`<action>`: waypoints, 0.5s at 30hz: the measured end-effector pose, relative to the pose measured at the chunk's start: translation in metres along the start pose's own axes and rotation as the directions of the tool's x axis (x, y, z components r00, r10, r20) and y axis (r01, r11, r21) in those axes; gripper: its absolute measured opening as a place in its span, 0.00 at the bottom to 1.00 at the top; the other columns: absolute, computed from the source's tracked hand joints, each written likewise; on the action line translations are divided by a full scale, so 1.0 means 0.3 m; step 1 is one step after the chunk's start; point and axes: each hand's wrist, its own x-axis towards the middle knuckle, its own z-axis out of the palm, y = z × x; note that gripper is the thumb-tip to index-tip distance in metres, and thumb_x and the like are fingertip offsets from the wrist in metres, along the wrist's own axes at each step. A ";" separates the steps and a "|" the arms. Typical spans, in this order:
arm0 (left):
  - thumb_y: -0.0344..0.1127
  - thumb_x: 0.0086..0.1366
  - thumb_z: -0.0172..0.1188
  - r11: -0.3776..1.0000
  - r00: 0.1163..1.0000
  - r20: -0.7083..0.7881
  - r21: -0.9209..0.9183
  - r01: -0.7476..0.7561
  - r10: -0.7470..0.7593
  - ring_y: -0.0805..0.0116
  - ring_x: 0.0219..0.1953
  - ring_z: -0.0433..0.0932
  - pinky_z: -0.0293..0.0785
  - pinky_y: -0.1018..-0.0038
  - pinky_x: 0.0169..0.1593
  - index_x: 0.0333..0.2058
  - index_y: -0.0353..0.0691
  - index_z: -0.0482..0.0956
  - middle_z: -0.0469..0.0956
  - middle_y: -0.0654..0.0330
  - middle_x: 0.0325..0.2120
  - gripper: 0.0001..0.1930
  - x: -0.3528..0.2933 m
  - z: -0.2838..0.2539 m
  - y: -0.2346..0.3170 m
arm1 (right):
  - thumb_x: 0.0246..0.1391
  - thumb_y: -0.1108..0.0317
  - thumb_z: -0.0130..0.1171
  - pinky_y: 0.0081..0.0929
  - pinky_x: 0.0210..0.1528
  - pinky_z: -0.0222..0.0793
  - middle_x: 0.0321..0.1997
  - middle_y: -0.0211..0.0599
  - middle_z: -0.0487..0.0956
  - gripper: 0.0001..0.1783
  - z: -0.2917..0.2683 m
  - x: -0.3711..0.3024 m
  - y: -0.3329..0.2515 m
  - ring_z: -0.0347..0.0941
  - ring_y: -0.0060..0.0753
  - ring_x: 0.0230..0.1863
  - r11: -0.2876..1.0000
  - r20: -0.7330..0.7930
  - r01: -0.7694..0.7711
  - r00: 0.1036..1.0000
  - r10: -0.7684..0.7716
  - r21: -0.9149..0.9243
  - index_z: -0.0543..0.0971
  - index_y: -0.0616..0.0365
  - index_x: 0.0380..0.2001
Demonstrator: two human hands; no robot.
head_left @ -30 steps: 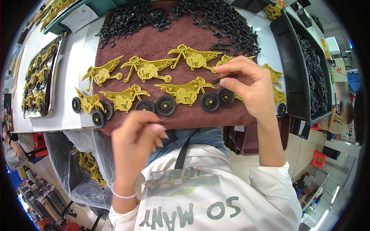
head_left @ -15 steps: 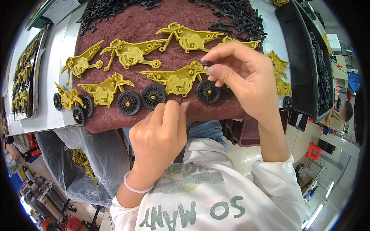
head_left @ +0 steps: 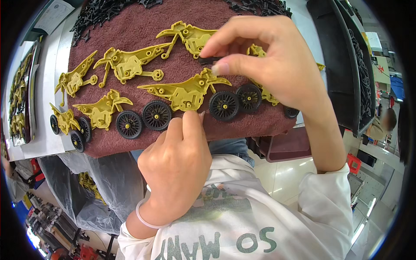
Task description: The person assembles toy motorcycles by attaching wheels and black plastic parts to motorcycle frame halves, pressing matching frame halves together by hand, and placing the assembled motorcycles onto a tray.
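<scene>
Two risks here; your right hand [head_left: 268, 65] pinches a small black part [head_left: 209, 60] in a narrow grip above the yellow frame [head_left: 184, 92] on the maroon towel [head_left: 134, 39]; it's tiny, so it could slip; your left hand [head_left: 177, 160], fingers curled and holding nothing, could nudge the wheels [head_left: 157, 115].

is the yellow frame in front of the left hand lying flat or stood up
Lying flat: the yellow frame rests broadside on the brown cloth.

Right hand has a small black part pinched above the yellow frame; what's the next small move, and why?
Probably lower the right hand so its small black plastic part meets the yellow plastic motorcycle frame on the maroon towel. The left hand has fingertips at the frame's lower edge, apparently steadying it.
</scene>
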 end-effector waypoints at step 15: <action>0.32 0.62 0.59 0.982 0.974 0.141 -0.042 0.184 -0.176 0.52 0.17 0.74 0.65 0.62 0.20 0.24 0.41 0.72 0.75 0.57 0.17 0.09 0.036 -0.023 0.037 | 0.48 0.78 0.66 0.29 0.32 0.71 0.24 0.48 0.80 0.07 0.003 0.169 -0.123 0.78 0.35 0.27 0.941 0.385 -0.275 0.861 0.332 -0.197 0.79 0.72 0.27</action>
